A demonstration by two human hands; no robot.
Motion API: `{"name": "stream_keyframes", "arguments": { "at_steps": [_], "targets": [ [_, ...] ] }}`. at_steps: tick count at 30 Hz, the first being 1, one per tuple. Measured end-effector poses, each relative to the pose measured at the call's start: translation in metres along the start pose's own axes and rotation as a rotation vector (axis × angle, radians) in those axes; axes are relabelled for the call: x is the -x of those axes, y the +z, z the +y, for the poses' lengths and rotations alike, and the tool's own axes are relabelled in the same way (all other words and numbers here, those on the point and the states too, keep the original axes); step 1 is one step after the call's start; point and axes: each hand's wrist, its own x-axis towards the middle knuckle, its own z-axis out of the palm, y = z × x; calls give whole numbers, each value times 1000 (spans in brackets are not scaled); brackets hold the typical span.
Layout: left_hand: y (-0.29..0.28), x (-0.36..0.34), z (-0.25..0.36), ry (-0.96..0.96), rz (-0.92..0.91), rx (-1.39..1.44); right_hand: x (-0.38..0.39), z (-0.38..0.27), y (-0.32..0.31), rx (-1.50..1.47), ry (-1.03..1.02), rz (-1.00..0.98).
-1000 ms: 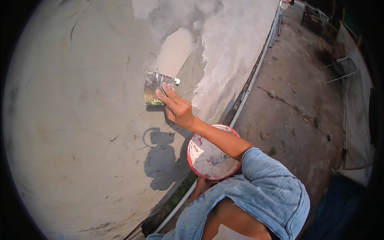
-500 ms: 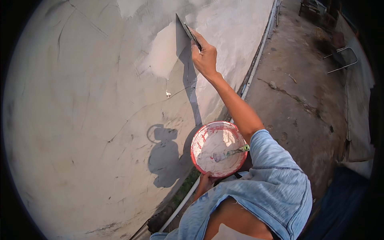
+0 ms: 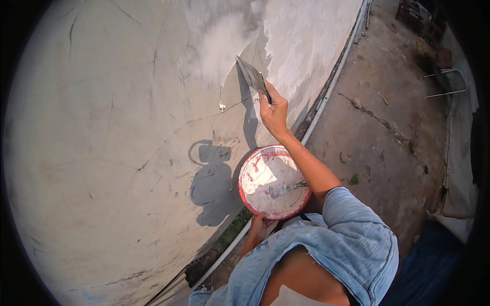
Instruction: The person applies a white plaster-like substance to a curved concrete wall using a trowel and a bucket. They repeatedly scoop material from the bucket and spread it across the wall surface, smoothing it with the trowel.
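My right hand [image 3: 275,113] grips a flat plastering trowel [image 3: 251,76], its broad blade tilted beside the wall [image 3: 102,163]; whether the edge touches the wall I cannot tell. Pale wet plaster [image 3: 222,46] coats the wall just above the blade's tip. Close to my body, my left hand [image 3: 259,226] holds the near rim of a red bucket [image 3: 242,186]. White paste [image 3: 265,173] smears the bucket's inside and covers its bottom. A paste-coated brush [image 3: 286,189] lies in the bucket, its handle end partly behind my right forearm.
A whitish pipe [image 3: 329,92] runs along the wall's foot. Right of it stretches a cracked concrete floor [image 3: 377,148] with a small stone [image 3: 356,103]. A metal-framed chair [image 3: 449,81] and dark clutter stand at the far right. My shadow [image 3: 212,188] falls on the wall.
My right hand has drawn the trowel down and slightly right, toward the bucket. Fresh plaster now shows where the bare pale patch was. My left hand still holds the bucket; the view has shifted slightly.
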Motion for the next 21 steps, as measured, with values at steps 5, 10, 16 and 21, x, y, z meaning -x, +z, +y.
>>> {"name": "stream_keyframes", "arguments": {
  "at_steps": [5,10,16,21],
  "targets": [
    [-5,4,-5,-1,38,2,55,-28,44,85,-112,30],
    [-20,-2,-12,-44,27,17,85,-23,31,-327,206,-146],
    [-23,-4,-12,-60,13,47,1,22,-59,-866,826,-115],
    [-24,-10,-12,-30,41,44,-61,69,-55,-298,229,362]
  ]
}}
